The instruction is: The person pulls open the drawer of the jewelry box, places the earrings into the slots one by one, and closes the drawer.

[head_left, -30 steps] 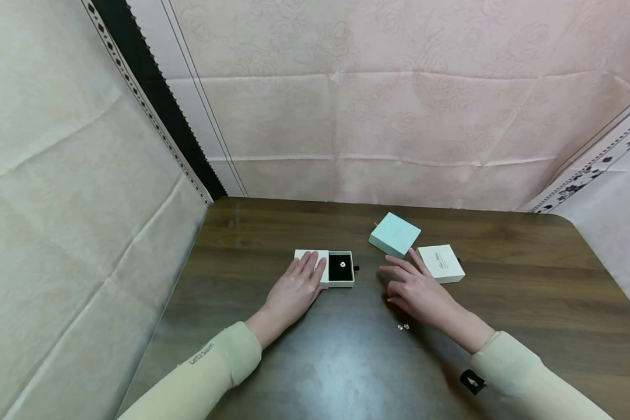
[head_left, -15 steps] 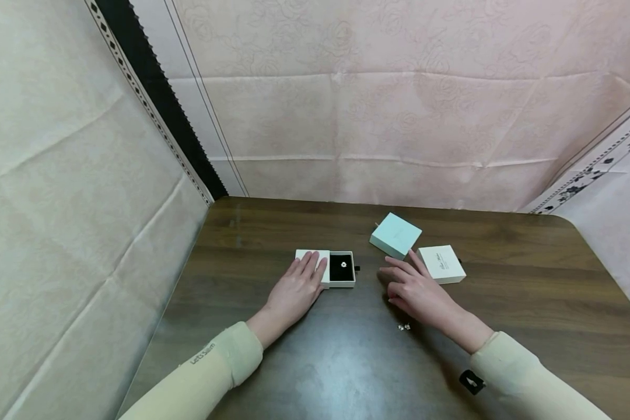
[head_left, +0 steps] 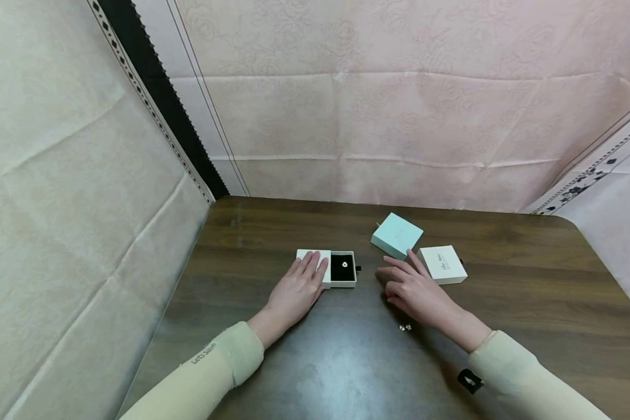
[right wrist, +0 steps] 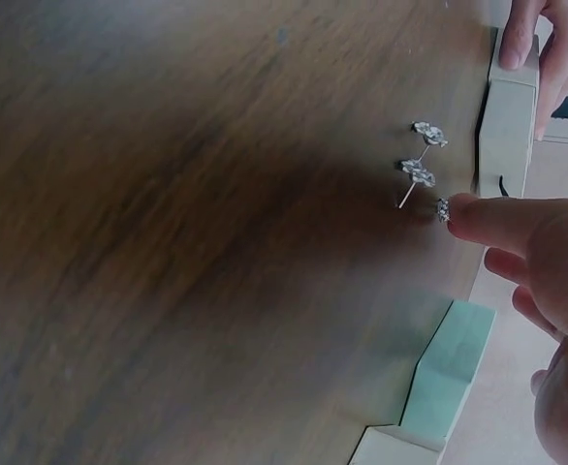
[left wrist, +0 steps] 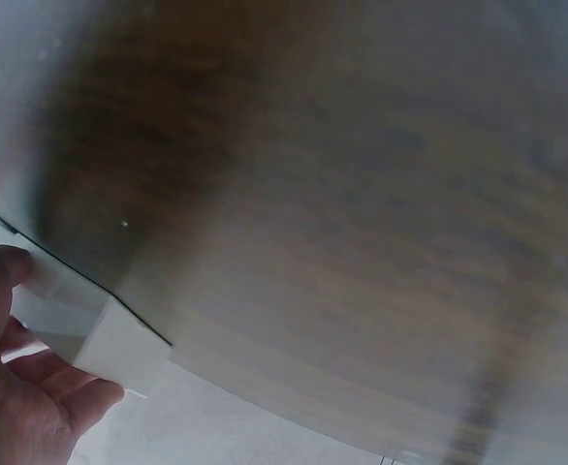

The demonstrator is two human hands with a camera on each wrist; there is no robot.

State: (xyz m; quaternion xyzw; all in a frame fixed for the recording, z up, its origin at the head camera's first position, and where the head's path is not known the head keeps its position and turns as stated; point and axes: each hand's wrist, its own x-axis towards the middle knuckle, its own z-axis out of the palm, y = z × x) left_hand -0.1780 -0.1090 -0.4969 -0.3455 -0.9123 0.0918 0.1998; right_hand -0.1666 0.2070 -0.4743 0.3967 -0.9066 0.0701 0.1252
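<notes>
In the head view, my left hand (head_left: pixel 294 293) holds the white sleeve of a small jewelry box (head_left: pixel 301 254), fingers across its top and thumb at its near side. Its drawer (head_left: pixel 343 284) is slid partway out to the right, showing a black insert (head_left: pixel 338 273) with a sparkling stud (head_left: pixel 345 265) on it. My right hand (head_left: pixel 419 294) is right of the drawer, above the table. A stud earring (right wrist: pixel 443 210) shows at the tip of its thumb in the right wrist view, seemingly pinched; the index fingertip is hidden. Two more stud earrings (right wrist: pixel 418 174) lie on the wood below.
Beyond the right hand lie a mint-green box (head_left: pixel 396 234) and another white box (head_left: pixel 442 263) with printed text. The brown wooden table (head_left: pixel 273 221) ends at a pale patterned cloth (head_left: pixel 399 128) behind. A black tag (head_left: pixel 470 381) is by the right cuff.
Both hands hold nearly the same poses throughout. The whole head view has shifted very slightly; the box, drawer and studs keep their places.
</notes>
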